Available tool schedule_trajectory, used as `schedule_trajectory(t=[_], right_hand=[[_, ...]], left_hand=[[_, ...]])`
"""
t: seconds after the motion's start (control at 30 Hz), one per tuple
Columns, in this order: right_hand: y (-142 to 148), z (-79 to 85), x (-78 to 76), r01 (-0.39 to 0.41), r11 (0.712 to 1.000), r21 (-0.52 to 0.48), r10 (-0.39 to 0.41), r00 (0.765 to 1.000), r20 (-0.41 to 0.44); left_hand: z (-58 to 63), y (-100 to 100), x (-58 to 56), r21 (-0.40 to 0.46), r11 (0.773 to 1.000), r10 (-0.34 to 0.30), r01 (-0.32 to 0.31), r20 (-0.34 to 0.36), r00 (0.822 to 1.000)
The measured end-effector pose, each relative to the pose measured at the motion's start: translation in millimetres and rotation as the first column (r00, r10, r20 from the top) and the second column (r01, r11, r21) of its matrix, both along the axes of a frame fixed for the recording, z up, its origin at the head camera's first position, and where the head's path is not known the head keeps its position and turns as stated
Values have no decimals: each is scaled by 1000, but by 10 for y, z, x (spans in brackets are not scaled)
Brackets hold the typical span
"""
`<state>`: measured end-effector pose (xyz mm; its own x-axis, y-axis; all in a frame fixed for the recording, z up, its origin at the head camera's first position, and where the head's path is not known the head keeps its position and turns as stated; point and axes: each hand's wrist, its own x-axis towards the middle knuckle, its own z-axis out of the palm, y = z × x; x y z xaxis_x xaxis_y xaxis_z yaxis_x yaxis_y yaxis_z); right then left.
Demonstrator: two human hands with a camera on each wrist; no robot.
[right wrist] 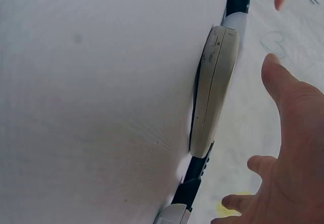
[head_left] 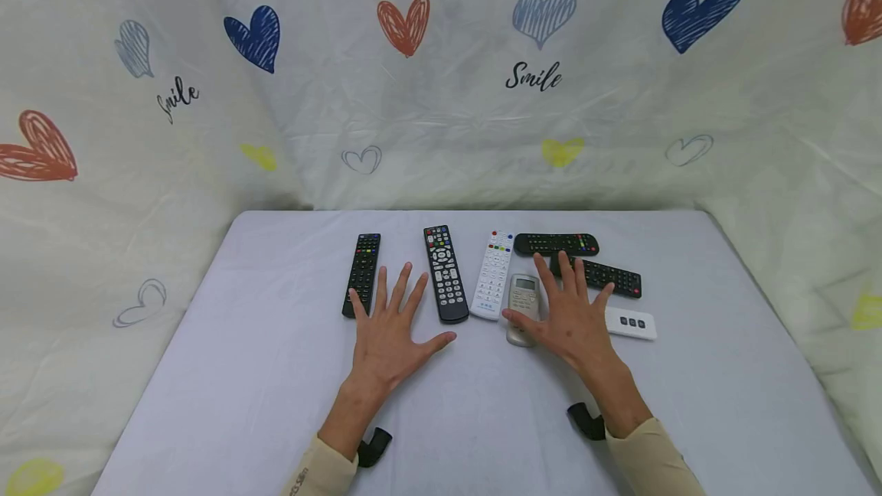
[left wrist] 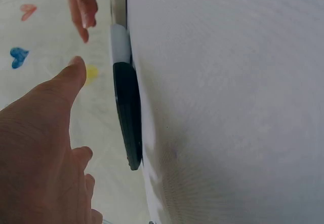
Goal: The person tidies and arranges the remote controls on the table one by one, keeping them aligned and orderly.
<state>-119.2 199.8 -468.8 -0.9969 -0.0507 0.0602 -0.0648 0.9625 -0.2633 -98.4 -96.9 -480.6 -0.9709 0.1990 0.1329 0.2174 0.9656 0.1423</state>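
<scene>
In the head view, the right hand (head_left: pixel 575 324) and the left hand (head_left: pixel 387 334) are held below centre, fingers spread, nothing gripped. Just left of the right palm, the grey remote (head_left: pixel 524 294) is partly hidden by the thumb, its long axis pointed up the frame; the right hand is placed nearer it than the left. Upper left of the left palm, a black remote (head_left: pixel 364 265) is laid, its top leaned slightly right.

Rightmost white remote (head_left: pixel 631 324), silver remote (head_left: pixel 524 294) partly hidden by right hand (head_left: pixel 570 321); sleeves (head_left: pixel 651 459) cut off.
</scene>
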Motion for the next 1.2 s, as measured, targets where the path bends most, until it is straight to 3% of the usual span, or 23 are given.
schedule_trajectory(t=[0.23,0.43,0.9,1.2], right_hand=[[3,-4,-1,-2,1000,-14,2,1000,-1],[-27,9,-36,-21,996,-92,19,1000,-17],[-299,120,-150,-134,964,-228,119,990,-76],[-580,225,-261,-158,946,-283,147,987,-59]], left_hand=[[-19,-6,11,-8,1000,-4,4,0,1000],[-11,-8,3,4,1000,13,-13,-23,1000],[40,-32,-27,159,986,54,-55,10,998],[62,-124,-43,283,957,91,-64,-84,992]])
